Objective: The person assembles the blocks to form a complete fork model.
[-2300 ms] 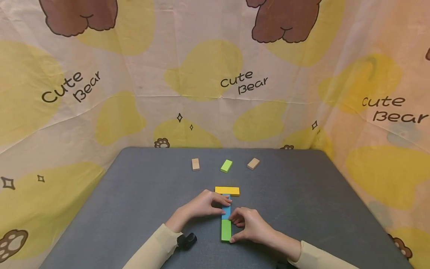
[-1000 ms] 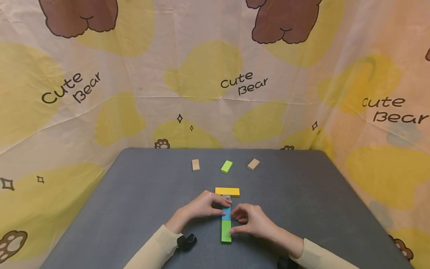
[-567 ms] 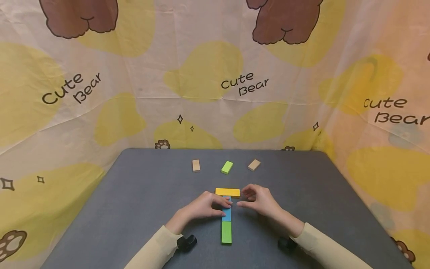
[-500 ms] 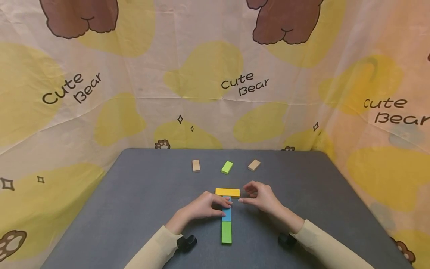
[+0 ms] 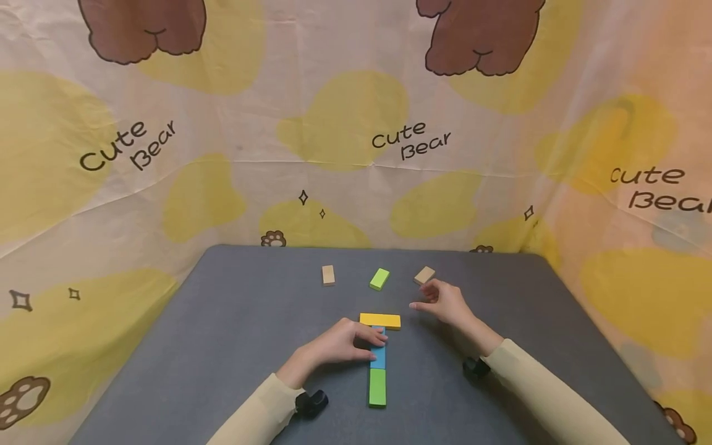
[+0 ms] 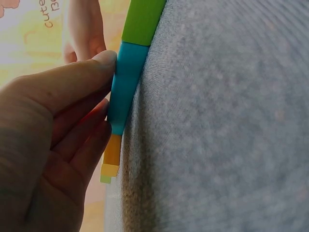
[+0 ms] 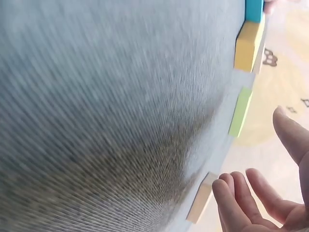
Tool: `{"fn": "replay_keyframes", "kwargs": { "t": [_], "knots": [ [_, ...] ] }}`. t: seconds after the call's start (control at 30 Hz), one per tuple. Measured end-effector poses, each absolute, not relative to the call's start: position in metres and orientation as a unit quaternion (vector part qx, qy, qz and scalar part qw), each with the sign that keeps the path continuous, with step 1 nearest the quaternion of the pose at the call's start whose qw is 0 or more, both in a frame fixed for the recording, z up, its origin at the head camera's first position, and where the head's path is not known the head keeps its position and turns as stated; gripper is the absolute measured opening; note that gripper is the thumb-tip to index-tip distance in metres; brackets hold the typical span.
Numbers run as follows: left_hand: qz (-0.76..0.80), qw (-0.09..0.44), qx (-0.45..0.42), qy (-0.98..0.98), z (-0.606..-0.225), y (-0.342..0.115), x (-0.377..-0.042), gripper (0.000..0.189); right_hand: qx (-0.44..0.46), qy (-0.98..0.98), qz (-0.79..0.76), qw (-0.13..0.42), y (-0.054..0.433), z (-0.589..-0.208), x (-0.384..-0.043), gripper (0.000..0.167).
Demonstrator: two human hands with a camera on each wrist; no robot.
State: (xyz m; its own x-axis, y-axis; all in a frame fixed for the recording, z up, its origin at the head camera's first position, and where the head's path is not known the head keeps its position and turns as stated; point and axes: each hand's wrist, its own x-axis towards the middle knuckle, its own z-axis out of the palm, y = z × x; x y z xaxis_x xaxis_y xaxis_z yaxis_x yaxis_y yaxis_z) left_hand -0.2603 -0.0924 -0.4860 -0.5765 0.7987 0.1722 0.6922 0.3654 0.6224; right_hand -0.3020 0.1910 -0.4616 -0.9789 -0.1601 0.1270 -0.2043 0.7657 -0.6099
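A blue block (image 5: 378, 357) lies on the dark table, end to end with a green block (image 5: 377, 388) nearer me. A yellow block (image 5: 381, 321) lies crosswise at its far end. My left hand (image 5: 339, 343) rests its thumb and fingertips on the blue block; part of that block is hidden under them. With loosely bent fingers and thumb apart, my right hand (image 5: 449, 304) reaches over the table, holding nothing. Its fingertips are right at the near side of a plain wooden block (image 5: 424, 275) at the back right; the right wrist view shows them beside that block (image 7: 202, 199).
Toward the back of the table (image 5: 267, 309) lie a light green block (image 5: 380, 279) and another plain wooden block (image 5: 328, 275). Behind the table hangs a printed cloth (image 5: 339, 123), which also covers both sides.
My right hand has left the side of the green block and moved away from me and rightward to the back right wooden block. My left hand stays on the blue block.
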Motion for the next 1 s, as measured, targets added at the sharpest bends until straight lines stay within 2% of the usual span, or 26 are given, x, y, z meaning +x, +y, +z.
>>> {"fn": "replay_keyframes", "kwargs": {
  "t": [0.23,0.57,1.0],
  "knots": [
    [0.331,0.074,0.457,0.822,-0.486,-0.092,-0.260,0.032,0.079,-0.941,0.326,0.049,0.199,-0.465,-0.322,0.054],
    [0.332,0.073,0.461,0.820,-0.487,-0.092,-0.260,0.032,0.030,-0.939,0.337,0.054,0.210,-0.472,-0.343,0.057],
    [0.334,0.077,0.458,0.820,-0.485,-0.092,-0.259,0.032,-0.016,-0.930,0.364,0.055,0.208,-0.476,-0.362,0.069]
  ]
}}
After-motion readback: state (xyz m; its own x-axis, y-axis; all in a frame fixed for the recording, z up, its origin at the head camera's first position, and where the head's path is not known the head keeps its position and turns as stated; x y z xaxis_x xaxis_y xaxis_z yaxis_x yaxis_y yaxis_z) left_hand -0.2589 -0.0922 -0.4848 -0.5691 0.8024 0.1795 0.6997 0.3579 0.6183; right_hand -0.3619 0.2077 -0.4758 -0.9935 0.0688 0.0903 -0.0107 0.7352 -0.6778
